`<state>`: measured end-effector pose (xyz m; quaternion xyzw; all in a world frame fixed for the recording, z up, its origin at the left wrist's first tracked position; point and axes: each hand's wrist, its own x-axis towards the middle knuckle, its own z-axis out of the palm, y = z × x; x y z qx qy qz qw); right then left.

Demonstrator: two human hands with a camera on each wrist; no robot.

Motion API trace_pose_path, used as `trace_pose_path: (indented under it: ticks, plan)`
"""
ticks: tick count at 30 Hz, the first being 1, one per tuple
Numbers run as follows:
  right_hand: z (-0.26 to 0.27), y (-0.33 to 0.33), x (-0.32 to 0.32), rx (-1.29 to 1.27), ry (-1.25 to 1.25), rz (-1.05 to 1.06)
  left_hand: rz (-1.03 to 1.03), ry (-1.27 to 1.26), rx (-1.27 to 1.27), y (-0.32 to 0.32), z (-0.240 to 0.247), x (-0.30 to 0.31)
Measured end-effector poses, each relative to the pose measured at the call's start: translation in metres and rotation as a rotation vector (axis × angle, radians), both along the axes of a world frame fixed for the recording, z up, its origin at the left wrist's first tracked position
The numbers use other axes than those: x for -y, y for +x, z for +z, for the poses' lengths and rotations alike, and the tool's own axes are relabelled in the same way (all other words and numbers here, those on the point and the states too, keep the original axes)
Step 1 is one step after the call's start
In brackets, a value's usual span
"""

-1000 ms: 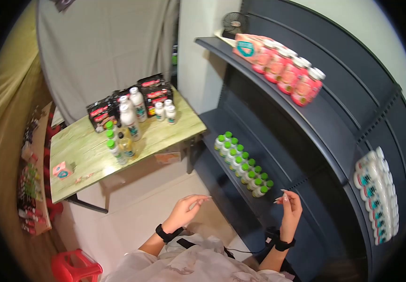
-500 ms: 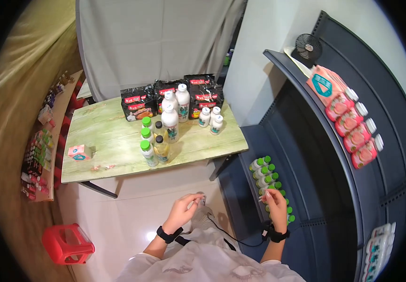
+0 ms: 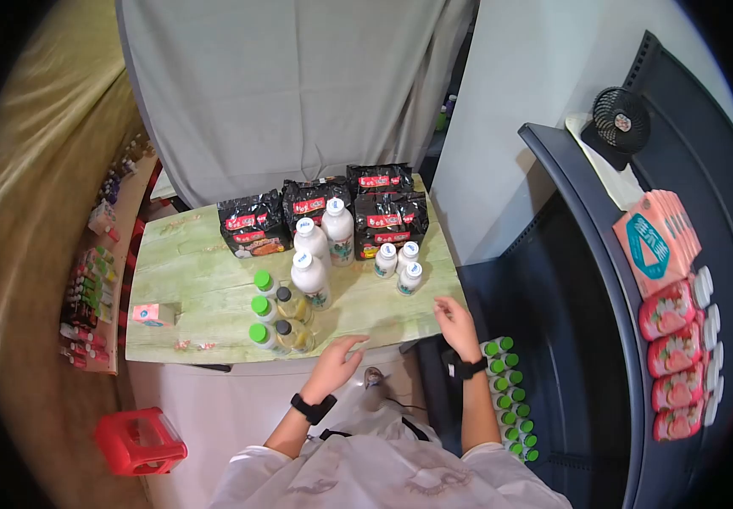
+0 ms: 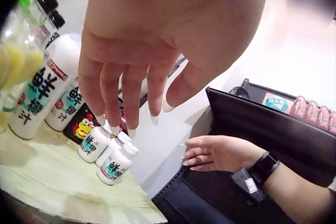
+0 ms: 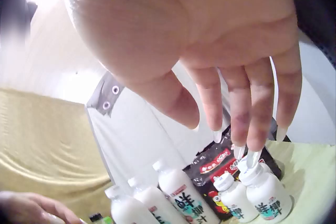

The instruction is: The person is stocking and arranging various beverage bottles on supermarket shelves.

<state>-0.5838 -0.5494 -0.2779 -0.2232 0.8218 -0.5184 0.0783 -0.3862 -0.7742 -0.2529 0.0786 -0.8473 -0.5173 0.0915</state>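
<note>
My left hand (image 3: 338, 366) hovers at the table's front edge with nothing in it, fingers loosely extended. My right hand (image 3: 457, 329), also holding nothing, is over the table's front right corner with relaxed fingers. Nearest to it are three small white bottles (image 3: 409, 280) with white caps. In the right wrist view the fingertips overlap the cap of a small white bottle (image 5: 269, 198). Left of these stand three taller white bottles (image 3: 310, 282). Two yellowish bottles (image 3: 295, 338) with dark caps and three green-capped bottles (image 3: 263, 336) are close to my left hand.
Black packages (image 3: 252, 225) line the back of the green table (image 3: 205, 271); a pink carton (image 3: 153, 315) sits at its left. On the right, a dark shelf (image 3: 557, 170) bears a fan (image 3: 621, 123), pink packs (image 3: 654, 237) and pink bottles (image 3: 671, 348). Green-capped bottles (image 3: 510, 394) stand lower. A red stool (image 3: 140, 443) is on the floor.
The view has turned from the shelf toward the table, which is now closer. My right hand has moved from beside the lower shelf to the table's right corner; the left has come to its front edge.
</note>
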Motion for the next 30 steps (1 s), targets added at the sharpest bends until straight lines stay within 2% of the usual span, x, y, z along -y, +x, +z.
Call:
trace_pose_path:
  ticks: [3, 6, 14, 21, 24, 30]
  plan:
    - [-0.017, -0.045, 0.032, -0.144, 0.088, 0.016, -0.061, -0.044, 0.062, -0.052, -0.014, 0.004]
    - [-0.018, -0.066, 0.061, -0.146, 0.159, 0.0, -0.06, -0.034, 0.025, -0.105, -0.05, 0.005]
    - [-0.074, -0.086, 0.096, -0.072, 0.222, -0.027, -0.029, -0.019, 0.145, -0.2, -0.117, 0.002]
    - [-0.081, -0.08, 0.09, -0.097, 0.156, -0.093, -0.042, 0.064, 0.171, -0.211, -0.127, -0.012]
    - [-0.074, -0.075, 0.085, -0.079, 0.171, -0.105, -0.041, 0.007, 0.135, -0.201, -0.124, -0.015]
    - [-0.055, -0.037, 0.064, -0.132, 0.19, -0.115, -0.092, 0.068, 0.016, -0.171, -0.114, -0.028]
